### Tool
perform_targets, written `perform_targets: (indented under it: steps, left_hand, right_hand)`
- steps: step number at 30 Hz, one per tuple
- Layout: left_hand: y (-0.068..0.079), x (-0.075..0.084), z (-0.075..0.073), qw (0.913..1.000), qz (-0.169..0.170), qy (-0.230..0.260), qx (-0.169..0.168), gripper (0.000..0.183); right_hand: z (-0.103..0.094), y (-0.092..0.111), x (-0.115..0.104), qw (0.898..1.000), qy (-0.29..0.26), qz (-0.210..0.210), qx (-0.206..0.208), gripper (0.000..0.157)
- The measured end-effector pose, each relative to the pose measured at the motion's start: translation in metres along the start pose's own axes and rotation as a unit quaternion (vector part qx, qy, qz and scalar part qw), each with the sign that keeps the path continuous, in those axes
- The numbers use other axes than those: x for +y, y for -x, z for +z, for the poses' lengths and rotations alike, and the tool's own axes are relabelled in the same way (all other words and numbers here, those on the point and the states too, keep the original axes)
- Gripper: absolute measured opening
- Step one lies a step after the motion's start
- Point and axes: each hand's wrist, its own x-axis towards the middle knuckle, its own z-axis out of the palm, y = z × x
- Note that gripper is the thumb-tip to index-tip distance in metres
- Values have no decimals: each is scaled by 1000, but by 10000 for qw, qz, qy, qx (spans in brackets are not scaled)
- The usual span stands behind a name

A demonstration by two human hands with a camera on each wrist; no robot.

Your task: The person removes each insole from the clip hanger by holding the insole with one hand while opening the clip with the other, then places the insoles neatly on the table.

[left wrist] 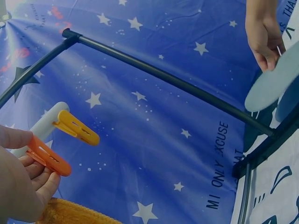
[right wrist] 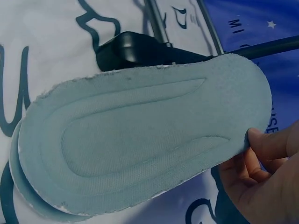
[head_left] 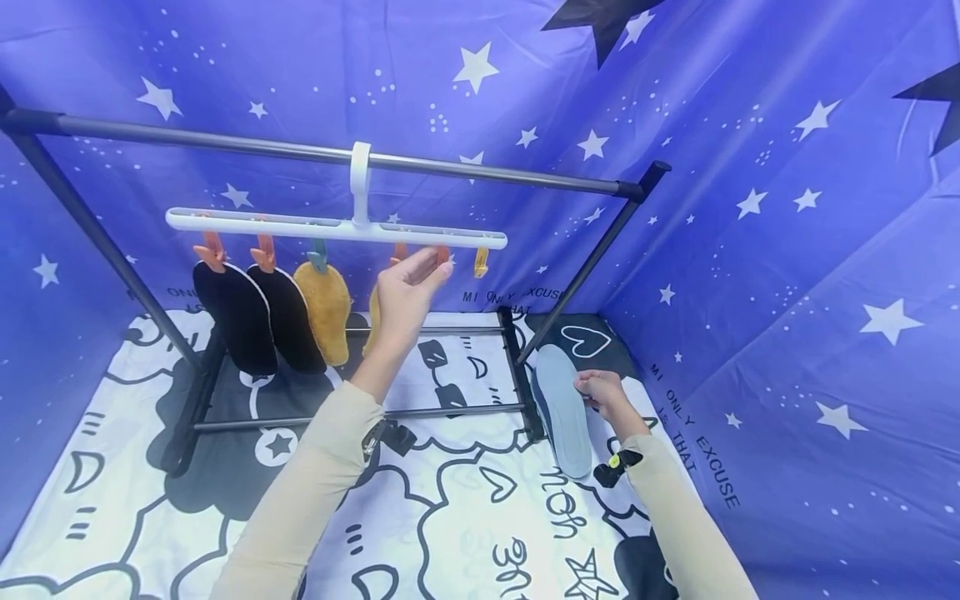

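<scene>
A white hanger point(head_left: 300, 225) hangs by its hook from a rack's top bar. My left hand point(head_left: 403, 293) is at the hanger's right half, its thumb and fingers pinching an orange clip point(left wrist: 49, 157). Just beyond sits a yellow clip point(head_left: 481, 262) with nothing in it. Clips farther left hold two black insoles point(head_left: 234, 321) and a fuzzy yellow insole point(head_left: 324, 317); another yellow insole point(head_left: 373, 321) is mostly behind my left hand. Low on the right, my right hand point(head_left: 606, 398) pinches the edge of two overlapping pale grey-blue insoles point(right wrist: 140, 130), the lower one largely hidden.
The black rack's top bar point(head_left: 262, 143) runs across the view, with slanting legs and low rails point(head_left: 450, 410) beneath. Below lies a black-and-white patterned cloth point(head_left: 450, 533). A blue star-printed curtain point(head_left: 787, 275) encloses the back and sides.
</scene>
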Motion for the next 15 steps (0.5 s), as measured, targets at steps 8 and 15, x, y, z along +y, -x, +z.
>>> perform_targets:
  steps: [8,15]
  left_hand:
    - [0,3,-1,9995,-132,-281,16,37]
    - [0,1,-1,9993,-205,-297,42,37]
  right_hand:
    - [8,-2,4,9999,63,46,144,33]
    - [15,-7,12,9993,118,215,279,22]
